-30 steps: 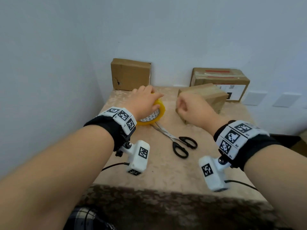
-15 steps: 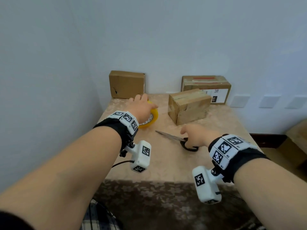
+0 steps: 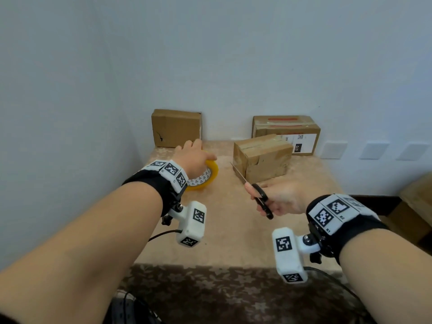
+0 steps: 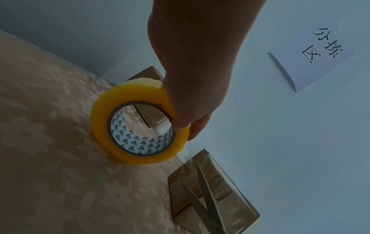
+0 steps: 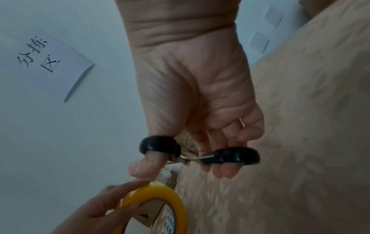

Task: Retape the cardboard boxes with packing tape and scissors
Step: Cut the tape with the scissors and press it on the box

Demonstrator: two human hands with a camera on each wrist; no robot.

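My left hand (image 3: 198,156) grips the yellow tape roll (image 3: 207,177), which stands tilted on the table; in the left wrist view the fingers (image 4: 192,129) curl over the roll's (image 4: 138,123) rim. My right hand (image 3: 278,202) holds the black-handled scissors (image 3: 258,195) above the table, thumb and fingers through the handle loops (image 5: 158,145). The blades (image 4: 204,186) are parted and point at the small taped cardboard box (image 3: 264,157). A faint clear strip seems to run from the roll toward that box.
Two more cardboard boxes stand against the back wall, one at the left (image 3: 176,128) and one with a label at the right (image 3: 286,134). The beige patterned tabletop (image 3: 233,232) ends at a near edge. Brown furniture (image 3: 416,197) stands at the right. A paper note (image 4: 312,52) hangs on the wall.
My right hand left the small box, took the scissors off the table and lifted them, blades now toward the box. The left hand stayed on the tape roll.
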